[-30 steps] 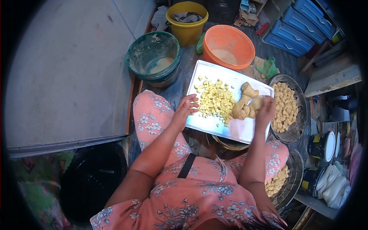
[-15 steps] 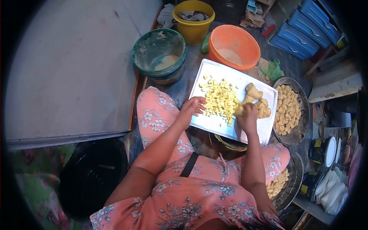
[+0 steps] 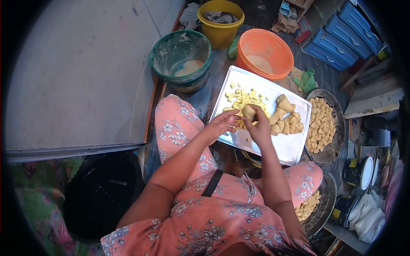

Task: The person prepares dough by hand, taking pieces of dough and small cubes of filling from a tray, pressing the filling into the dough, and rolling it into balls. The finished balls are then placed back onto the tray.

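In the head view, a person in a pink flowered dress (image 3: 222, 213) sits low in the frame with a metal tray (image 3: 279, 147) across the knees, just right of centre; the right hand (image 3: 259, 126) is closed around a small lump of dough (image 3: 248, 111), held above the tray's near-left part, and the left hand (image 3: 222, 123) sits just beside it, fingers loosely curled with the tips at the tray's left edge, touching or nearly touching the lump, though which of the two cannot be told; the two hands are close together; under and behind them lies a heap of small yellow cubes (image 3: 243, 98) on the tray's upper left, and to the right of the hands a knobbly mass of tan dough (image 3: 286, 117) lies on the tray; right of the tray, a round dark pan (image 3: 337, 128) holds many shaped tan pieces; a second pan (image 3: 326, 205) with similar pieces shows at lower right beside the person's knee; above the tray stand an orange bucket (image 3: 265, 51), a green bucket (image 3: 181, 59) to its left, and a yellow bucket (image 3: 221, 23) at the top; blue crates (image 3: 346, 34) fill the upper right corner.
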A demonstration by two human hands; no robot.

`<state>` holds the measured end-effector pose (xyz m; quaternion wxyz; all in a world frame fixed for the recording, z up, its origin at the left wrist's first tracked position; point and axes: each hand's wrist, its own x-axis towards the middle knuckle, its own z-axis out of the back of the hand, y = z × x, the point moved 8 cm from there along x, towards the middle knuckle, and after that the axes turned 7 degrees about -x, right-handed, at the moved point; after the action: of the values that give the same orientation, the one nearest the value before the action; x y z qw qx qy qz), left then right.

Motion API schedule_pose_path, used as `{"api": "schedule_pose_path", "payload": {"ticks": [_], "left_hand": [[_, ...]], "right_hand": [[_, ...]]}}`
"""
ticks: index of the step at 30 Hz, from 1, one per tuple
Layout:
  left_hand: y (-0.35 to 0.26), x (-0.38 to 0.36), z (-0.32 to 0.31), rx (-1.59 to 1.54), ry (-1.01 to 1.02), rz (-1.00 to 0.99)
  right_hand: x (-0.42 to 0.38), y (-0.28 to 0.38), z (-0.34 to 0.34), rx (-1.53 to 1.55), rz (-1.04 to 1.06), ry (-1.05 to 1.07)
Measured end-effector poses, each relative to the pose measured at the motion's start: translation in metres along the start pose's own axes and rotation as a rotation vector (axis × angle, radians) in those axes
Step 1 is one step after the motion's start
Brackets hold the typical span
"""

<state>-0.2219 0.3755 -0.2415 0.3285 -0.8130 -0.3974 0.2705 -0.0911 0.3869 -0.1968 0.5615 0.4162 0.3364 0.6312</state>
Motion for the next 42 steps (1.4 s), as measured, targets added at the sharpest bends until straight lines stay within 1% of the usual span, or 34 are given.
{"api": "schedule_pose_path", "payload": {"ticks": [2,3,4,5,6,8,9,12,13,14,16,18,19,20,22,24,25,26,28,30,32,33,36,37,38,40,41,42], "left_hand": [[0.006,0.002,0.004,-0.033,-0.015,0.006],[0.004,0.002,0.01,0.009,-0.086,-0.035],[0.001,0.001,0.016,0.049,-0.157,-0.074],[-0.002,0.001,0.02,0.064,-0.184,-0.085],[-0.004,0.001,0.025,0.06,-0.187,-0.087],[0.001,0.002,0.033,-0.036,-0.169,-0.03],[0.007,0.002,0.036,-0.028,-0.169,0.013],[0.017,0.003,0.042,-0.081,-0.169,0.053],[0.017,0.004,0.043,-0.082,-0.172,0.048],[0.017,0.004,0.043,-0.056,-0.165,0.044],[0.013,0.003,0.037,-0.032,-0.165,0.037],[0.003,-0.001,0.03,-0.055,-0.22,0.022],[0.001,-0.001,0.031,-0.048,-0.17,0.033],[0.002,-0.001,0.032,-0.048,-0.175,0.029],[-0.002,0.0,0.032,-0.045,-0.205,-0.001],[-0.006,0.0,0.025,-0.082,-0.188,-0.034],[-0.009,-0.001,0.022,-0.118,-0.163,-0.062],[-0.011,-0.002,0.022,-0.117,-0.165,-0.065],[-0.014,-0.004,0.018,-0.146,-0.118,-0.086],[-0.012,-0.004,0.023,-0.115,-0.11,-0.068],[-0.008,-0.004,0.028,-0.087,-0.103,-0.048],[-0.007,-0.004,0.03,-0.099,-0.097,-0.05],[-0.007,-0.006,0.033,-0.155,-0.115,-0.078],[-0.009,-0.008,0.034,-0.202,-0.137,-0.102],[-0.011,-0.009,0.034,-0.203,-0.14,-0.103],[-0.012,-0.012,0.035,-0.268,-0.17,-0.087],[-0.011,-0.012,0.036,-0.27,-0.172,-0.087],[-0.012,-0.013,0.038,-0.254,-0.193,-0.119]], "right_hand": [[-0.004,0.017,-0.021,-0.024,0.067,0.073],[-0.007,0.02,-0.028,-0.024,0.068,0.078],[-0.011,0.018,-0.038,0.099,0.014,0.121],[-0.013,0.013,-0.045,0.221,-0.041,0.164],[-0.012,0.01,-0.046,0.219,-0.042,0.169],[-0.012,-0.006,-0.048,0.363,-0.194,0.172],[-0.01,-0.007,-0.047,0.362,-0.192,0.176],[-0.009,-0.003,-0.045,0.214,-0.22,0.216],[-0.009,-0.001,-0.042,0.179,-0.215,0.173],[-0.01,-0.007,-0.045,0.179,-0.212,0.178],[-0.009,-0.022,-0.043,0.325,-0.231,0.086],[-0.01,-0.026,-0.039,0.287,-0.245,0.094],[-0.01,-0.022,-0.033,0.406,-0.225,0.01],[-0.009,-0.019,-0.026,0.525,-0.205,-0.073],[-0.008,-0.012,-0.026,0.567,-0.194,-0.074],[-0.008,-0.007,-0.026,0.403,-0.149,-0.042],[-0.007,0.0,-0.025,0.278,-0.082,-0.073],[-0.007,0.003,-0.027,0.28,-0.08,-0.071],[-0.007,0.013,-0.028,0.138,-0.04,-0.105],[-0.006,0.017,-0.032,0.122,-0.002,-0.11],[-0.006,0.031,-0.034,-0.041,0.136,-0.133],[-0.006,0.033,-0.037,-0.101,0.18,-0.112],[-0.01,0.03,-0.052,-0.022,0.191,-0.068],[-0.009,0.038,-0.055,-0.111,0.256,-0.026],[-0.009,0.042,-0.056,-0.11,0.257,-0.023],[-0.008,0.047,-0.06,-0.208,0.224,-0.014],[-0.006,0.04,-0.065,-0.198,0.223,0.042],[-0.003,0.038,-0.064,-0.198,0.221,0.044]]}}
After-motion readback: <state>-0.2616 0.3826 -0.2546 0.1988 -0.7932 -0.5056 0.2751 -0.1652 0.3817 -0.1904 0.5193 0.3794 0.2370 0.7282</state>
